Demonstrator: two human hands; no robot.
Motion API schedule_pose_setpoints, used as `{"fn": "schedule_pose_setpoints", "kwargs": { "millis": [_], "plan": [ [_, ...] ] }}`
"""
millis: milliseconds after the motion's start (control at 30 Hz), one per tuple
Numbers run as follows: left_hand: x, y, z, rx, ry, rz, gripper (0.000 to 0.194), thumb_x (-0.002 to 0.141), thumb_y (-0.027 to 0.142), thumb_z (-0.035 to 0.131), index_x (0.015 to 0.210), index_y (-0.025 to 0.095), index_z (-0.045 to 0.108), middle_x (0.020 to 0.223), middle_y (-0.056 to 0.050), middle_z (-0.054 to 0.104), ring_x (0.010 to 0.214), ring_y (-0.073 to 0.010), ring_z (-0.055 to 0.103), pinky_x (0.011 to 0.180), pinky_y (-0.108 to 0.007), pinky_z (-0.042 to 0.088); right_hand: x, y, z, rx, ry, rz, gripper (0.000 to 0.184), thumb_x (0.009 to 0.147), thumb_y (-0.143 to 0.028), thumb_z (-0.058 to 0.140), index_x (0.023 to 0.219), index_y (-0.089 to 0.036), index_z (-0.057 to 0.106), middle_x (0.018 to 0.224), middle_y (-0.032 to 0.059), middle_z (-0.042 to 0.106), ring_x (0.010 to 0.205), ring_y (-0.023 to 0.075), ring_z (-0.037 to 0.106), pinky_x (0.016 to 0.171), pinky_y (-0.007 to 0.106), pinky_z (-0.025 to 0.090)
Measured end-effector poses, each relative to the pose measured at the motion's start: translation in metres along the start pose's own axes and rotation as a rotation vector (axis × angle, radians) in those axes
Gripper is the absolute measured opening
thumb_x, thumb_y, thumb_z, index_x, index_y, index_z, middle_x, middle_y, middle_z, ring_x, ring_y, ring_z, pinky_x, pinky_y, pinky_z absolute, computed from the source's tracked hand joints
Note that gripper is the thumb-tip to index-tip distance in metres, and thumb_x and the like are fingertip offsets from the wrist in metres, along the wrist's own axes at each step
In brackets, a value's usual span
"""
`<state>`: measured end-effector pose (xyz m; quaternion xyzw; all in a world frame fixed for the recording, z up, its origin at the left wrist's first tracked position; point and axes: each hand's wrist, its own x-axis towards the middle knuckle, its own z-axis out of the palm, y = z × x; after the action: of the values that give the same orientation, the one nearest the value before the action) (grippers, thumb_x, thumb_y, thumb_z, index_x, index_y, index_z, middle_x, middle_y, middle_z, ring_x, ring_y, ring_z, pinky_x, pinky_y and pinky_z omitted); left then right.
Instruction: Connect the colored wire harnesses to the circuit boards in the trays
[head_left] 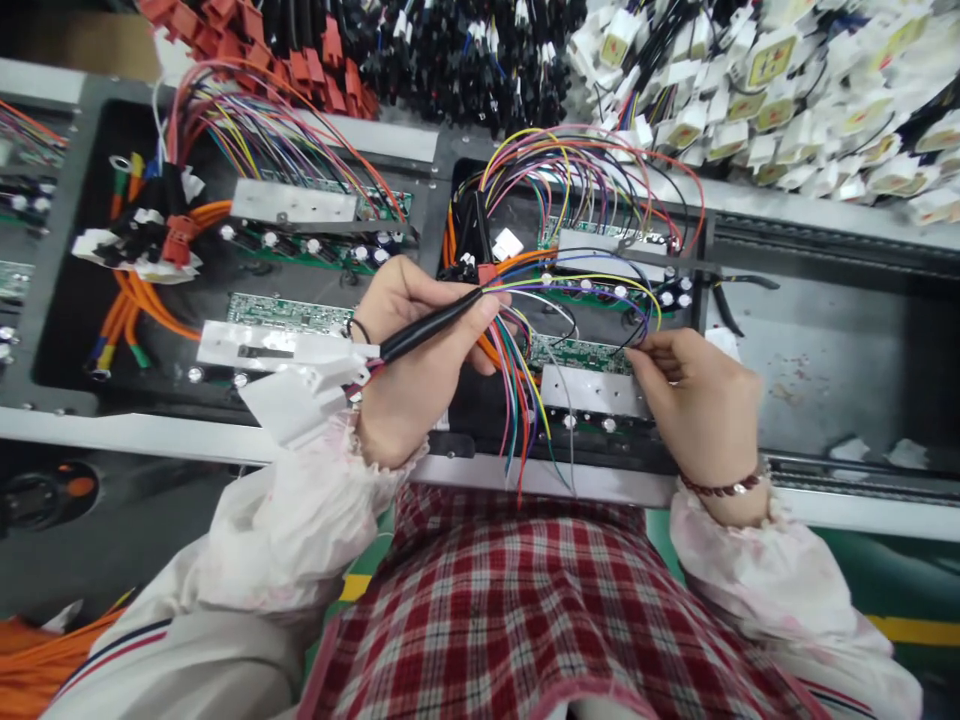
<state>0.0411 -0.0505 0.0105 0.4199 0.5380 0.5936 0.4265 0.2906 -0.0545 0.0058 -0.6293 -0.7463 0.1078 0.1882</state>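
Across the frame from left edge to right, a long bench bounded front and back by pale rails (525, 478), with a red plaid apron (510, 590) just beside the front one at lower center. Between the rails, a left housing (82, 402) and a right housing (480, 425), black-walled, each fitted with green circuit boards and crowded with wires. Widest open room at center right, beyond the right hand: a grey metal channel (840, 350) dotted with a few white scraps. Tighter at the top, behind the rear rail, with heaped white connectors (780, 100) at upper right and red connectors (247, 45) at upper left.

At center, above the right housing's left side, a wire harness (431, 328) in a glossy black sleeve, tilted upward to the right. Gripped in the left hand (412, 365), fingers closed around the sleeve. At its lower-left end, a white connector (292, 400) near the left wrist. From its other end, loose wires (517, 400) in pink, teal, purple, yellow and grey, fanned downward past the front rail. Also arching rightward, yellow, blue and purple strands (592, 290), toward the right hand (697, 400), thumb and forefinger pinched on a wire tip; exact color impossible to tell.
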Motion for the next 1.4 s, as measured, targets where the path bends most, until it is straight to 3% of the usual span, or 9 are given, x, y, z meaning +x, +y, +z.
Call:
{"fn": "schedule_pose_setpoints", "kwargs": {
  "millis": [133,267,333,467,567,800,1033,1300,1400],
  "plan": [
    [0.000,0.003,0.001,-0.015,-0.015,0.019,0.030,0.085,0.023,0.080,0.084,0.024,0.050,0.082,0.002,0.077,0.053,-0.0139,0.070,0.036,-0.022,0.051,-0.008,-0.030,-0.004,-0.013,0.036,-0.099,0.018,0.096,-0.037,0.060,0.094,-0.020,0.065,0.088,0.0064,0.069,0.083,0.0213,0.065,0.072,0.033,0.047],
    [0.001,0.003,0.001,0.003,-0.001,0.024,0.031,0.084,0.022,0.080,0.083,0.023,0.049,0.083,0.002,0.078,0.058,-0.0146,0.072,0.038,-0.021,0.054,-0.016,-0.049,-0.009,0.155,-0.228,-0.233,0.018,0.098,-0.030,0.055,0.084,-0.020,0.061,0.084,0.0048,0.060,0.081,0.0189,0.059,0.075,0.032,0.047],
    [0.001,0.003,0.000,-0.005,-0.001,0.025,0.031,0.084,0.021,0.080,0.084,0.022,0.048,0.082,0.002,0.077,0.060,-0.0150,0.073,0.039,-0.021,0.056,-0.019,-0.039,-0.017,0.118,-0.223,-0.197,0.018,0.098,-0.028,0.053,0.085,-0.019,0.062,0.084,0.0045,0.058,0.080,0.0182,0.058,0.074,0.031,0.046],
    [0.001,0.001,0.000,-0.038,0.003,0.046,0.033,0.082,0.023,0.081,0.085,0.023,0.048,0.084,0.001,0.075,0.063,-0.0162,0.074,0.040,-0.021,0.059,-0.020,-0.003,-0.033,-0.117,0.003,-0.078,0.020,0.098,-0.032,0.055,0.093,-0.018,0.068,0.087,0.0064,0.063,0.078,0.0190,0.060,0.070,0.031,0.044],
    [0.002,-0.001,0.002,-0.026,0.035,0.080,0.036,0.080,0.026,0.084,0.085,0.022,0.048,0.085,0.001,0.073,0.062,-0.0153,0.074,0.040,-0.021,0.061,-0.013,0.009,-0.028,-0.110,0.150,-0.073,0.017,0.097,-0.031,0.057,0.097,-0.018,0.069,0.090,0.0061,0.071,0.082,0.0191,0.065,0.074,0.031,0.047],
    [0.002,-0.003,0.003,-0.023,0.021,0.120,0.036,0.080,0.025,0.083,0.086,0.022,0.048,0.081,0.003,0.071,0.060,-0.0130,0.073,0.042,-0.018,0.061,-0.006,0.013,0.001,0.046,0.073,0.083,0.015,0.093,-0.035,0.063,0.094,-0.021,0.066,0.081,0.0017,0.074,0.073,0.0180,0.071,0.065,0.028,0.048],
    [0.003,-0.004,0.000,-0.078,0.019,0.016,0.035,0.079,0.021,0.085,0.084,0.022,0.050,0.080,0.003,0.075,0.055,-0.0136,0.072,0.037,-0.017,0.056,-0.008,0.015,0.000,0.087,0.090,0.109,0.020,0.091,-0.040,0.063,0.089,-0.020,0.066,0.077,0.0023,0.073,0.069,0.0190,0.071,0.063,0.029,0.049],
    [0.004,-0.001,0.002,0.005,0.038,0.073,0.040,0.078,0.029,0.087,0.081,0.022,0.047,0.081,0.003,0.075,0.052,-0.0117,0.070,0.037,-0.017,0.056,-0.007,0.020,0.003,0.073,0.062,0.117,0.019,0.092,-0.040,0.063,0.091,-0.021,0.066,0.075,0.0004,0.071,0.069,0.0178,0.070,0.063,0.029,0.049],
    [0.004,-0.001,0.002,0.013,0.034,0.078,0.040,0.079,0.030,0.086,0.082,0.022,0.047,0.081,0.003,0.074,0.054,-0.0116,0.071,0.038,-0.017,0.056,-0.008,0.009,-0.003,0.003,0.101,0.090,0.019,0.093,-0.040,0.063,0.097,-0.021,0.065,0.083,0.0030,0.072,0.072,0.0188,0.068,0.065,0.031,0.048]
  ]
}}
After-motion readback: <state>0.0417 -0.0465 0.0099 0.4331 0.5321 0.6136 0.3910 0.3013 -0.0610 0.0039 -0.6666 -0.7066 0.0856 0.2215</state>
